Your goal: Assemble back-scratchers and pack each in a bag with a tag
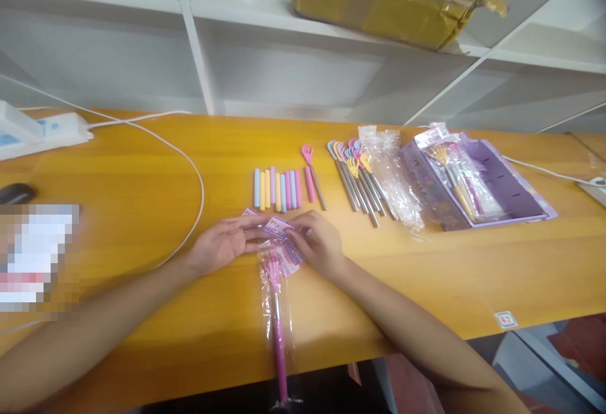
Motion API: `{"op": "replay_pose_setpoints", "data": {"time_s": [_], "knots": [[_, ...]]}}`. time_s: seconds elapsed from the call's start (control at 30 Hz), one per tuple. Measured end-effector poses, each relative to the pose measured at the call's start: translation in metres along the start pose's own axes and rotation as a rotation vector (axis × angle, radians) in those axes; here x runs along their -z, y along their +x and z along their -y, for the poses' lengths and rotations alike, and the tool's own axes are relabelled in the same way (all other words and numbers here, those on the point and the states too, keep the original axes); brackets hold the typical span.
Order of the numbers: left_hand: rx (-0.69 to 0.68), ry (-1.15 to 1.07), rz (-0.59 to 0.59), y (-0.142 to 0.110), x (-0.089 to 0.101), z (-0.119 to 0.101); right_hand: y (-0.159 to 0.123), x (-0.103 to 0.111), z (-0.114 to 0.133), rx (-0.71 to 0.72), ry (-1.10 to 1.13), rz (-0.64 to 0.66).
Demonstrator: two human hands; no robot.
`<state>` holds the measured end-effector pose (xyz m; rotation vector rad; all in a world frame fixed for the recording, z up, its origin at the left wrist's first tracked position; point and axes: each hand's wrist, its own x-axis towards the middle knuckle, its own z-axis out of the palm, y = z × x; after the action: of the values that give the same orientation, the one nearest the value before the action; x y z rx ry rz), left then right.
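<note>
My right hand [322,243] pinches small printed purple cards [278,227] between thumb and fingers. My left hand [225,243] has its fingers stretched out beside the cards, and the corner of another card [249,212] shows behind them. Just below both hands lies a pink back scratcher [279,338] in a clear plastic bag, its hand-shaped head towards the cards and its handle reaching past the table's front edge. Beyond my hands, pastel handle tubes [276,190] lie in a row. A pink-headed scratcher rod [316,180] rests beside a loose pink tube [309,185].
Several metal scratcher rods [362,180] lie right of centre, beside clear plastic bags [395,174]. An open purple box [521,202] holds bagged scratchers. A white cable [196,174] curves across the left, near a power strip [61,133]. A taped carton [379,0] sits on the shelf.
</note>
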<state>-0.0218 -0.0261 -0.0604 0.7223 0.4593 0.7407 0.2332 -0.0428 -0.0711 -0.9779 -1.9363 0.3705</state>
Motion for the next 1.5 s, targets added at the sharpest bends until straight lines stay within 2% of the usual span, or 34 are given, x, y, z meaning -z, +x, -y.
{"op": "replay_pose_setpoints", "data": {"time_s": [0.23, 0.37, 0.5, 0.57, 0.77, 0.9, 1.2, 1.5], "knots": [[-0.003, 0.032, 0.005, -0.002, 0.002, 0.003, -0.002, 0.000, -0.002, 0.049, -0.019, 0.056], [-0.028, 0.237, -0.044, -0.002, 0.005, 0.009, -0.002, -0.001, -0.002, 0.060, -0.014, 0.048], [-0.022, 0.352, -0.157, -0.002, 0.008, 0.014, -0.003, -0.002, -0.001, 0.090, -0.013, 0.040], [-0.015, 0.338, -0.191, -0.001, 0.007, 0.014, -0.002, -0.002, 0.001, 0.107, -0.010, 0.030], [-0.028, 0.210, -0.151, 0.000, 0.000, 0.011, -0.001, -0.002, 0.002, 0.118, -0.005, 0.024], [0.011, 0.141, -0.142, 0.002, -0.002, 0.010, -0.001, -0.002, 0.001, 0.127, 0.012, 0.043], [0.037, 0.135, -0.162, 0.001, 0.000, 0.013, 0.000, -0.002, 0.003, 0.195, 0.063, 0.118], [0.080, 0.082, -0.156, 0.000, -0.002, 0.008, -0.002, -0.004, 0.010, 0.086, 0.064, -0.043]]}}
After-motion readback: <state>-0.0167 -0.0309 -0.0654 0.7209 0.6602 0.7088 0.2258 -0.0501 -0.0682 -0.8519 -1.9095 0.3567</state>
